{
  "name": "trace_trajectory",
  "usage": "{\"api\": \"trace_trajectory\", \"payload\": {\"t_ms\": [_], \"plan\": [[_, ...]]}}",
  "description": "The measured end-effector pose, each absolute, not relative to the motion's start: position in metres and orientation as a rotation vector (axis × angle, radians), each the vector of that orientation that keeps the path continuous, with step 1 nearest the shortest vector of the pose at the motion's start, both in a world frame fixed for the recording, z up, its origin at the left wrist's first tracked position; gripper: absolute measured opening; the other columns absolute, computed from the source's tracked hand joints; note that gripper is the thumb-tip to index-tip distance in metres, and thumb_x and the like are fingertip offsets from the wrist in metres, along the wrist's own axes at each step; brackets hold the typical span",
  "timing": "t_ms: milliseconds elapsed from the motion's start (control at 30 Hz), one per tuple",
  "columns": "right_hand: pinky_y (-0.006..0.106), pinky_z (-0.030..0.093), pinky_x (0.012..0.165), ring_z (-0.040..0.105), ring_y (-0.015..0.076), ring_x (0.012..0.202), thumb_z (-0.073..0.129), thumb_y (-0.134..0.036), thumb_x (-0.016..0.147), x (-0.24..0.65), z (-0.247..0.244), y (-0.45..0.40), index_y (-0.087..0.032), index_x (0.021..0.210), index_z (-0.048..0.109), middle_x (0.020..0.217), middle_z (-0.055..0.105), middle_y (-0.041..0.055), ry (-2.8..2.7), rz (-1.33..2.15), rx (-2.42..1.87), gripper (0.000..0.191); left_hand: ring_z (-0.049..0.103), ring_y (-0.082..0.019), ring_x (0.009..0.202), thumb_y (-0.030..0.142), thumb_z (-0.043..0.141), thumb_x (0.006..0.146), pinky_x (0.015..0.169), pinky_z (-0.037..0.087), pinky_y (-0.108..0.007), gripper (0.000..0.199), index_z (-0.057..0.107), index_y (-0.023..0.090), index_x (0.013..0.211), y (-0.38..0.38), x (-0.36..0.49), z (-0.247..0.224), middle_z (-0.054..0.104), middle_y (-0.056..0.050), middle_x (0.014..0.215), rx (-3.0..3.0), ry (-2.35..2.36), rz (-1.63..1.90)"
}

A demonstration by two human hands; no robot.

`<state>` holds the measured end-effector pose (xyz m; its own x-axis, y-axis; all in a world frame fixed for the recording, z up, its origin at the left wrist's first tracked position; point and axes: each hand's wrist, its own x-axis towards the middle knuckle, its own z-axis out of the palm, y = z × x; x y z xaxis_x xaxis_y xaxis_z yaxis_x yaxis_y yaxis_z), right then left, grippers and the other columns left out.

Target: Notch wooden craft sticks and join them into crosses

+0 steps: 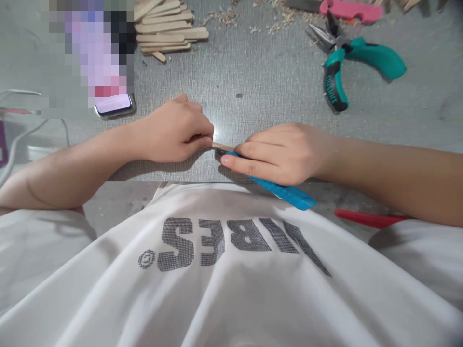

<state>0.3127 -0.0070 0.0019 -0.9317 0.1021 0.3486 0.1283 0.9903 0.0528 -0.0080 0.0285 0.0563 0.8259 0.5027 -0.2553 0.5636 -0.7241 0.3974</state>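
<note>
1. Your left hand (181, 130) has its fingers curled in, pinching one end of the wooden stick (223, 146), which spans the short gap between your hands near the front edge of the surface (202, 77). If that pinch loosens, the stick could twist or slide out.
2. Your right hand (278, 154) is closed around the blue-handled tool (285, 192), with its fingertips also at the stick's other end. Sharing one grip between two things could let either slip.
3. The tool's dark metal end (219, 152) sits just beside your left thumb. If it is sharp, a sudden slip could nick you; its edge is too small to make out.
4. Too much pressure on so thin a stick might split it.
5. The tool's handle overhangs the front edge, close to your shirt (231, 299); a snag there could jolt your grip.
6. Keep your elbows in: a wide swing could knock the teal pliers (356, 47) or the phone (114, 105).
</note>
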Motion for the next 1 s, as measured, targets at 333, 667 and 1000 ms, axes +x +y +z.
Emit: {"api": "trace_trajectory", "payload": {"t_ms": [333, 667, 1000], "plan": [[0.033, 0.059, 0.074, 0.078, 0.0199, 0.089, 0.059, -0.018, 0.132, 0.311, 0.005, -0.008, -0.023, 0.167, 0.073, 0.109, 0.087, 0.0035, -2.809, -0.197, -0.139, 0.038, 0.062, -0.028, 0.087, 0.034, 0.048, 0.115, 0.099, 0.05, -0.051, 0.034, 0.064, 0.026, 0.086, 0.032, -0.012, 0.048, 0.068, -0.007, 0.08, 2.572, 0.723, -0.112], [0.035, 0.061, 0.074, 0.078, 0.0209, 0.091, 0.063, -0.018, 0.131, 0.31, 0.005, -0.009, -0.022, 0.166, 0.074, 0.111, 0.088, 0.0039, -2.808, -0.292, -0.1, 0.036, 0.061, -0.029, 0.088, 0.034, 0.047, 0.116, 0.092, 0.045, -0.05, 0.034, 0.062, 0.026, 0.086, 0.033, -0.012, 0.05, 0.068, -0.008, 0.081, 2.569, 0.707, -0.121], [0.035, 0.054, 0.07, 0.074, 0.0192, 0.089, 0.067, -0.016, 0.13, 0.302, 0.006, -0.013, -0.021, 0.16, 0.076, 0.104, 0.082, 0.0017, -2.773, -0.251, -0.139, 0.032, 0.066, -0.029, 0.088, 0.036, 0.048, 0.115, 0.095, 0.05, -0.051, 0.034, 0.066, 0.026, 0.087, 0.032, -0.012, 0.046, 0.07, -0.008, 0.081, 2.593, 0.706, -0.083]]}}
